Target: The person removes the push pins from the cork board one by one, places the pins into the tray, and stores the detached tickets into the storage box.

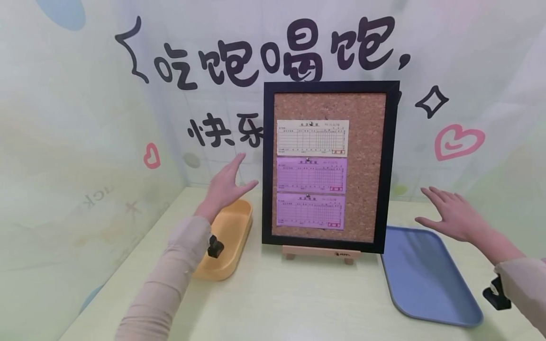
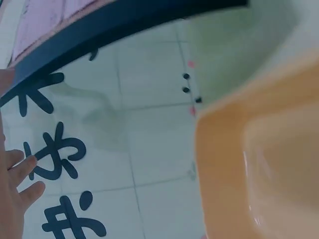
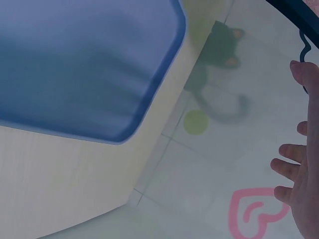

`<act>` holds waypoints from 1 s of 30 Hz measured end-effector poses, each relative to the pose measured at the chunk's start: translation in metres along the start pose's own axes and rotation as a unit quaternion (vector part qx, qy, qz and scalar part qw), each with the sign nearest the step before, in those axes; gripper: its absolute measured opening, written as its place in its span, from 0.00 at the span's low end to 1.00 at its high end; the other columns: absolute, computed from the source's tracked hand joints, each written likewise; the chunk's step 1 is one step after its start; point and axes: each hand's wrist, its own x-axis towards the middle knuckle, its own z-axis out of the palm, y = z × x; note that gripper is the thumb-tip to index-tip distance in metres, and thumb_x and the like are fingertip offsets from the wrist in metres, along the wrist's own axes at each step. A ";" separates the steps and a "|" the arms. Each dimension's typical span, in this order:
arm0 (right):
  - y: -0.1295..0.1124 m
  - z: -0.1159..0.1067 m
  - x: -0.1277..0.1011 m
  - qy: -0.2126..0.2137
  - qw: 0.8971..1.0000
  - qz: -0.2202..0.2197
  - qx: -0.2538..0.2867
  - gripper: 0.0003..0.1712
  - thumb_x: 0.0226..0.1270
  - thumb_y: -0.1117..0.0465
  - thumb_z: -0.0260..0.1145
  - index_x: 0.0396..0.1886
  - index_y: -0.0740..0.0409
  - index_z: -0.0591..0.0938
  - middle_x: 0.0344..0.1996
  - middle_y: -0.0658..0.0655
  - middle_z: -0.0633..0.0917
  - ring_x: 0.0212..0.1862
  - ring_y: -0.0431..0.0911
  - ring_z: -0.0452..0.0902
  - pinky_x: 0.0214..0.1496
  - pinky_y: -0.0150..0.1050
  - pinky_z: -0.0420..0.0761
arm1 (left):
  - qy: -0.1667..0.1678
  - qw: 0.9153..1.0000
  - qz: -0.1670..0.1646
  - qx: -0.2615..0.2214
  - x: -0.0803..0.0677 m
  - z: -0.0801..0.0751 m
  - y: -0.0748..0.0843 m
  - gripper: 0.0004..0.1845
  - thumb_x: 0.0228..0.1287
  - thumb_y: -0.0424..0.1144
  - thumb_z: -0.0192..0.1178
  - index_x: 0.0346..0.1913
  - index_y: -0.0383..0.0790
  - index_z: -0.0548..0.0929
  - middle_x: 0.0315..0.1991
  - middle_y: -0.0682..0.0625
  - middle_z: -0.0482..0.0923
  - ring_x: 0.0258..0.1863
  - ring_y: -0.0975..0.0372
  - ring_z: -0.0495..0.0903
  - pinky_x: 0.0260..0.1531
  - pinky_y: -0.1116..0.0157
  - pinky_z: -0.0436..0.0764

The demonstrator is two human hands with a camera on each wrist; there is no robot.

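Note:
A black-framed cork board [image 1: 362,166] leans on a small wooden easel [image 1: 320,251] in the middle of the table. Pinned to its left half are a white receipt slip [image 1: 313,137] and, below it, two purple slips [image 1: 311,175], each with a pin at its top edge. My left hand [image 1: 226,184] hovers left of the frame above the yellow tray [image 1: 243,237], fingers extended, thumb apart, holding nothing. To the right of the board my right hand [image 1: 456,215] is raised over the far end of the blue tray [image 1: 431,274], its fingers spread and nothing in it.
The pale table [image 1: 298,303] ends at a printed fabric backdrop [image 1: 230,28] with black lettering, which also rises along the left side. In the left wrist view the yellow tray's wall [image 2: 224,164] is close. The right wrist view has the blue tray's rim [image 3: 149,104] near the table edge.

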 end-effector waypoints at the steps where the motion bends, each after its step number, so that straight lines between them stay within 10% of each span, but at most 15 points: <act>1: 0.000 0.000 0.000 0.002 1.000 -0.001 -0.001 0.46 0.52 0.44 0.66 0.61 0.72 0.63 0.55 0.78 0.66 0.54 0.71 0.61 0.54 0.64 0.59 | 0.008 1.000 -0.003 -0.010 0.001 0.000 0.003 0.44 0.54 0.56 0.59 0.69 0.41 0.54 0.67 0.43 0.57 0.64 0.51 0.61 0.60 0.52 0.63; 30: -0.024 -0.035 0.025 0.079 0.995 -0.037 0.055 0.40 0.46 0.60 0.72 0.58 0.71 0.67 0.50 0.72 0.73 0.51 0.65 0.67 0.51 0.60 0.68 | 0.038 0.997 -0.001 -0.072 0.041 0.012 0.039 0.41 0.55 0.47 0.63 0.69 0.41 0.55 0.58 0.41 0.69 0.45 0.54 0.77 0.42 0.57 0.76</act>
